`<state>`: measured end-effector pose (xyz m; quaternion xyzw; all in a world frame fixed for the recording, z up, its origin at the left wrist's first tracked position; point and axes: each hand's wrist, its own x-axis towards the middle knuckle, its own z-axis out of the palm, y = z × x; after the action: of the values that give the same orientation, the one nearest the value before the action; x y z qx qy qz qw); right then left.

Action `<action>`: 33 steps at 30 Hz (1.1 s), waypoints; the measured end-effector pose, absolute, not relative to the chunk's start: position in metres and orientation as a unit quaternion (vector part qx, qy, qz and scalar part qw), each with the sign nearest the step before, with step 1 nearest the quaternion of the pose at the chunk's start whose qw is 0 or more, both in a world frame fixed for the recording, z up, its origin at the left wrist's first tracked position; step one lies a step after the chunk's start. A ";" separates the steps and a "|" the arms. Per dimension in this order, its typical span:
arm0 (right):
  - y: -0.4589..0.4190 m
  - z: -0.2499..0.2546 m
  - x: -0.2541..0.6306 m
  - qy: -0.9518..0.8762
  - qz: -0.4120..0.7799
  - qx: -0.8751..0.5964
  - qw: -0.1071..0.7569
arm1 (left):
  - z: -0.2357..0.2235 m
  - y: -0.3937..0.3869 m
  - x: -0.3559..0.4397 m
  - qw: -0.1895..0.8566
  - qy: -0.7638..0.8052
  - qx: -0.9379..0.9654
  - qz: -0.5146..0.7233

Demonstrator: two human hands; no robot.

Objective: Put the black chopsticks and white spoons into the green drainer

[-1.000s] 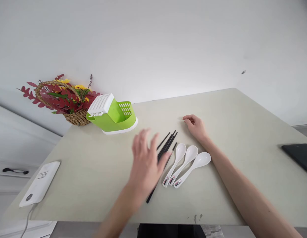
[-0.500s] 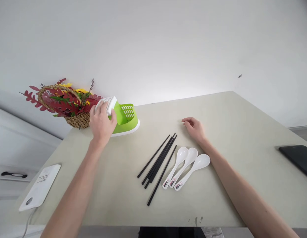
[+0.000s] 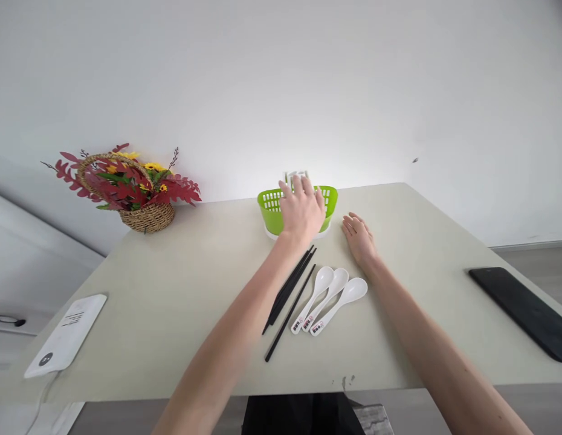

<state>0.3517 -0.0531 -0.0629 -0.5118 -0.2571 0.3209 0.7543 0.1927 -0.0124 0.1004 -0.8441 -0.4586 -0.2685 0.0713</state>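
Note:
A green plastic cutlery holder (image 3: 271, 219) with a white base and a white top part stands near the back of the table. My left hand (image 3: 301, 208) reaches over its front, fingers bent onto the white top part; the fingertips' hold is partly hidden. To the holder's right, my right hand (image 3: 359, 240) rests on the table with its fingers stretched out, holding nothing. In front of the holder lie several black chopsticks (image 3: 293, 309), partly covered by my left forearm. Three white spoons (image 3: 325, 296) lie fanned out beside them, handles toward me.
At the back left stands a wicker basket (image 3: 149, 219) of red and yellow artificial flowers. A white flat device (image 3: 67, 335) with a cable lies at the left edge of the table (image 3: 172, 326). On the right lies a black phone (image 3: 519, 311).
My left hand has carried the cutlery holder from beside the flower basket to the right and turned it. My right hand's fingers have straightened from a loose curl.

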 end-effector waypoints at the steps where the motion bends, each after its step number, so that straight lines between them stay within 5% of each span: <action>1: -0.054 -0.063 0.352 -0.247 0.324 -0.506 0.760 | 0.100 -0.018 0.201 0.062 -0.452 -0.848 -0.270; 8: -0.067 -0.069 0.350 -0.195 0.332 -0.485 0.785 | 0.098 -0.043 0.208 0.027 -0.433 -0.849 -0.303; 15: -0.111 -0.078 0.359 -0.146 0.324 -0.485 0.799 | 0.065 -0.058 0.126 0.016 -0.397 -0.814 -0.424; 24: -0.188 -0.075 0.334 -0.143 0.324 -0.476 0.805 | -0.024 -0.097 -0.011 -0.046 -0.487 -0.812 -0.319; 33: -0.235 -0.053 0.291 -0.158 0.319 -0.499 0.790 | -0.025 -0.143 -0.046 -0.128 -0.504 -0.800 -0.299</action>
<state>0.2914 -0.2352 -0.0528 -0.4988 -0.1576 0.3193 0.7902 -0.0464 -0.1426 -0.0254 -0.8004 -0.5039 -0.2985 -0.1282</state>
